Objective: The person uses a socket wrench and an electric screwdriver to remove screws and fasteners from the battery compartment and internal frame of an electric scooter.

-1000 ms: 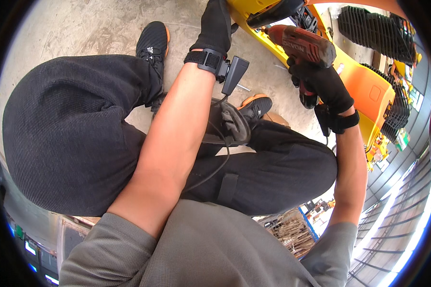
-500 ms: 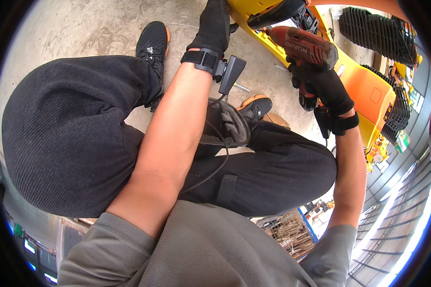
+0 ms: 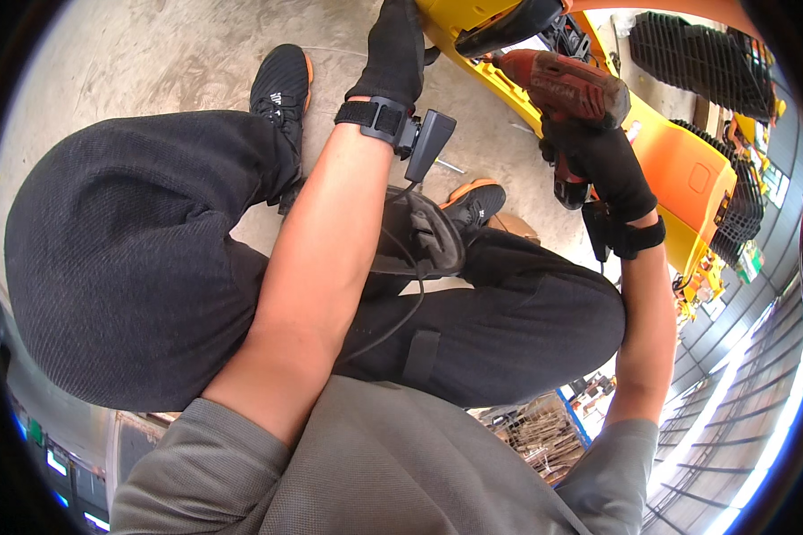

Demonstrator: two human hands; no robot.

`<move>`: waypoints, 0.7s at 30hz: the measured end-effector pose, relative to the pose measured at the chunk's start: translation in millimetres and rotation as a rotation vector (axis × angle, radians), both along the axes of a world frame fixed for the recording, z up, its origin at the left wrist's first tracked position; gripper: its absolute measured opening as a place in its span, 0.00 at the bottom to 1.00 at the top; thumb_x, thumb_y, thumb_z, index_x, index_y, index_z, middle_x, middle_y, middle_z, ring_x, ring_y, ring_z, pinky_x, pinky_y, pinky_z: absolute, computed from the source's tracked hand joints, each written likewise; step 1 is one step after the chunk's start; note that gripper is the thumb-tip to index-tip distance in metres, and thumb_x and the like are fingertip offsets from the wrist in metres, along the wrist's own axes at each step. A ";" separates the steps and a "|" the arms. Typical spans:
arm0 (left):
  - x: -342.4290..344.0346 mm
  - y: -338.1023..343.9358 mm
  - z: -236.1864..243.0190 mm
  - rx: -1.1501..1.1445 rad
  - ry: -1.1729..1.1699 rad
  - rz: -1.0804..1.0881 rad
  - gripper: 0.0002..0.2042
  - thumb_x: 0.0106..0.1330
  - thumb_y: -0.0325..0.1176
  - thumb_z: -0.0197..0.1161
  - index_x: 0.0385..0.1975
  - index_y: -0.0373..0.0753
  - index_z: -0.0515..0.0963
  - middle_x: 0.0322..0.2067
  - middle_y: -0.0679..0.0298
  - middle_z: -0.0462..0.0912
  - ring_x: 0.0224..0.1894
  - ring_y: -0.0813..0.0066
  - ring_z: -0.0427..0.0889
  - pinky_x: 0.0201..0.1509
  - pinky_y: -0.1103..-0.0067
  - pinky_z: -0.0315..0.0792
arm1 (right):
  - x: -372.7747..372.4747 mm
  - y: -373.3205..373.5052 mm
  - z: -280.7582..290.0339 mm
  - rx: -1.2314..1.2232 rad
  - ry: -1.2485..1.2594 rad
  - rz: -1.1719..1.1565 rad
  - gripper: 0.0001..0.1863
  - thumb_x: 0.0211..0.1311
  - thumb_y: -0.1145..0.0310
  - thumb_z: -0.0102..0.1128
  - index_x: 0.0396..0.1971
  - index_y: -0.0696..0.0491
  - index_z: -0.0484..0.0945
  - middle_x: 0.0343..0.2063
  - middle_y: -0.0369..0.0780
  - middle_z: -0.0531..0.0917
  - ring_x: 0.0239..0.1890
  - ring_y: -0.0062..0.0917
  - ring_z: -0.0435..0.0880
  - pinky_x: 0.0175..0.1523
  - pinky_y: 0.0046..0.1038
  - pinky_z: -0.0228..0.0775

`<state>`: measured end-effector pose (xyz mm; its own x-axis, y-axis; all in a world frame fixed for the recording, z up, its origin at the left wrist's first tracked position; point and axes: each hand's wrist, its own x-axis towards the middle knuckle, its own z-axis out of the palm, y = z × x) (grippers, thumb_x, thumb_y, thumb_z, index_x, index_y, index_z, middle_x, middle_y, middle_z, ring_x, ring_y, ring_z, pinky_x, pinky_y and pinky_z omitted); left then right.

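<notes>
My left hand [image 3: 391,53], in a black glove, is at the yellow machine body [image 3: 678,192] at the top, against its edge; its fingers are mostly hidden. My right hand [image 3: 602,165], also gloved, is closed round the handle of a red power driver [image 3: 573,87]. The driver's nose points left into the yellow body, near a black curved piece [image 3: 495,31] and some black wiring [image 3: 569,37]; where exactly its tip rests is hard to see. Black devices with cables are strapped to both wrists.
Stacked black ribbed parts [image 3: 696,62] are at upper right, beside an orange bar [image 3: 660,7]. My legs are bent over a black piece [image 3: 433,241] between them. A small rod [image 3: 451,165] lies on the concrete floor [image 3: 169,62]. A blue-edged container of assorted pieces [image 3: 531,432] is lower right.
Very little differs. Both my wrists and the driver have shifted slightly within the view, while the driver stays in my right hand at the same place on the yellow body.
</notes>
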<state>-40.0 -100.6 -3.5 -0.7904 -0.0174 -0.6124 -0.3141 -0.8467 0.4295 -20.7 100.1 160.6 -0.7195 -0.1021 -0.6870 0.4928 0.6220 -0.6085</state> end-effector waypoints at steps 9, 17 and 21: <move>-2.3 6.5 -7.6 0.011 -0.015 0.019 0.24 0.70 0.56 0.43 0.58 0.46 0.66 0.56 0.62 0.67 0.59 0.66 0.65 0.52 0.63 0.67 | 1.9 11.1 -4.5 0.129 0.174 0.093 0.15 0.56 0.70 0.61 0.43 0.58 0.74 0.28 0.35 0.79 0.27 0.18 0.77 0.33 0.22 0.70; -0.8 2.6 -9.5 -0.030 -0.009 0.017 0.24 0.70 0.56 0.43 0.56 0.47 0.68 0.54 0.62 0.68 0.58 0.66 0.66 0.50 0.63 0.68 | 4.5 -17.0 13.4 0.128 0.123 0.078 0.17 0.54 0.69 0.65 0.44 0.57 0.75 0.27 0.35 0.81 0.28 0.17 0.78 0.33 0.21 0.71; -2.1 6.3 -10.8 -0.004 0.002 0.007 0.23 0.70 0.55 0.43 0.56 0.47 0.68 0.54 0.62 0.68 0.57 0.66 0.66 0.50 0.63 0.68 | 5.7 -2.7 3.3 -0.010 0.013 -0.006 0.17 0.53 0.68 0.66 0.42 0.57 0.76 0.28 0.34 0.81 0.29 0.17 0.79 0.36 0.22 0.71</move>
<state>-42.1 -94.3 -14.3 -0.7913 -0.0252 -0.6109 -0.3077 -0.8470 0.4335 -15.0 97.4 163.8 -0.7292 -0.1044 -0.6762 0.4884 0.6128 -0.6213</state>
